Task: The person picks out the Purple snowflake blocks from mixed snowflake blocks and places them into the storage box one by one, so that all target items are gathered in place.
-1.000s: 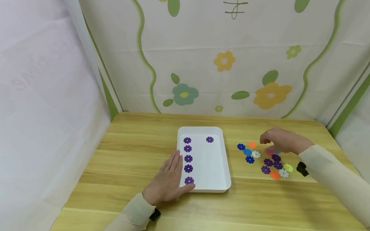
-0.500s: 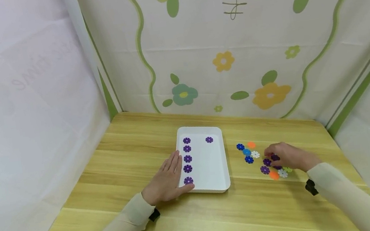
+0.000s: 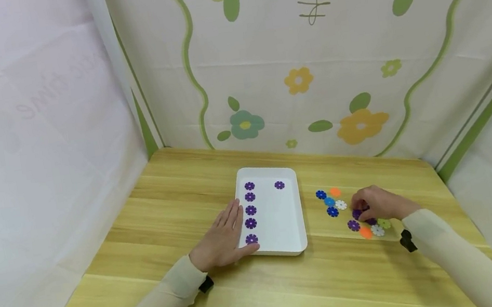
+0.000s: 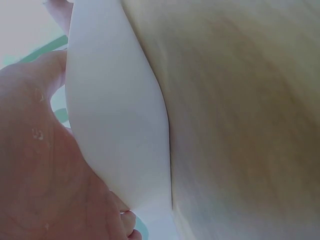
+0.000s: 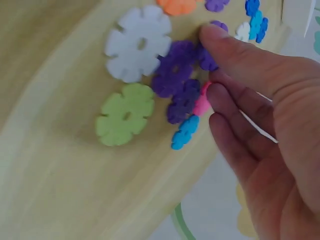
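Note:
My left hand (image 3: 221,238) lies with straight fingers along the left rim of a white tray (image 3: 279,222), its thumb across the near corner. Inside the tray, several purple flower-shaped discs (image 3: 251,210) form a column on the left. One more purple disc (image 3: 279,185) sits at the far right. To the tray's right, my right hand (image 3: 381,202) pinches a purple flower disc (image 5: 206,59) between thumb and fingertips, low over the pile. Close beside it in the right wrist view are other purple discs (image 5: 174,70), a pink disc (image 5: 202,100) and a blue disc (image 5: 185,132).
Loose discs lie around the right hand: white (image 3: 377,230), orange (image 3: 365,232) and yellow-green (image 3: 384,224). Nearer the tray are blue discs (image 3: 332,211), another white disc (image 3: 340,204) and an orange one (image 3: 335,192). A patterned curtain (image 3: 262,67) rises behind the wooden table (image 3: 266,297).
My right hand has come down and nearer from above the pink disc to the purple discs, and its fingertips have closed on one. The left hand and tray stay put.

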Demonstrator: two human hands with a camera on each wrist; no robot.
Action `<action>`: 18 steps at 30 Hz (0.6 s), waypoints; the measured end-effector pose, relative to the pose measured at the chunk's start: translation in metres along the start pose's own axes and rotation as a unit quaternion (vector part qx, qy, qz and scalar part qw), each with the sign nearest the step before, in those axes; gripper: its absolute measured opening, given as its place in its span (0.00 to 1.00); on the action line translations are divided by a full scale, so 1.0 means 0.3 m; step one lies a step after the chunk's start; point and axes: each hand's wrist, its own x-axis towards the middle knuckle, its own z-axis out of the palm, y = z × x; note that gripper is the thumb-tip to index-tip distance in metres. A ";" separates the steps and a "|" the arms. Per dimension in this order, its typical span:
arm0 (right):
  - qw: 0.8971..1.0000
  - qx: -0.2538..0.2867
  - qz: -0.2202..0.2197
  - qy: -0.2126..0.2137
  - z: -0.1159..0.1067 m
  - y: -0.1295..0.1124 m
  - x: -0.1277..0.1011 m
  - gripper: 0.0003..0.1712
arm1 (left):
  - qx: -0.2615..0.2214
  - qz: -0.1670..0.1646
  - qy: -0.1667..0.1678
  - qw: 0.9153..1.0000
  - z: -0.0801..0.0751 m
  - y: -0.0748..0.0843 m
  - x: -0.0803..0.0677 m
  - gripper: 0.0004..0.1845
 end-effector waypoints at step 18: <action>0.997 0.066 0.000 -0.027 -0.135 -0.118 0.129 0.09 | 0.009 0.000 -0.001 1.000 0.009 -0.003 0.007 0.59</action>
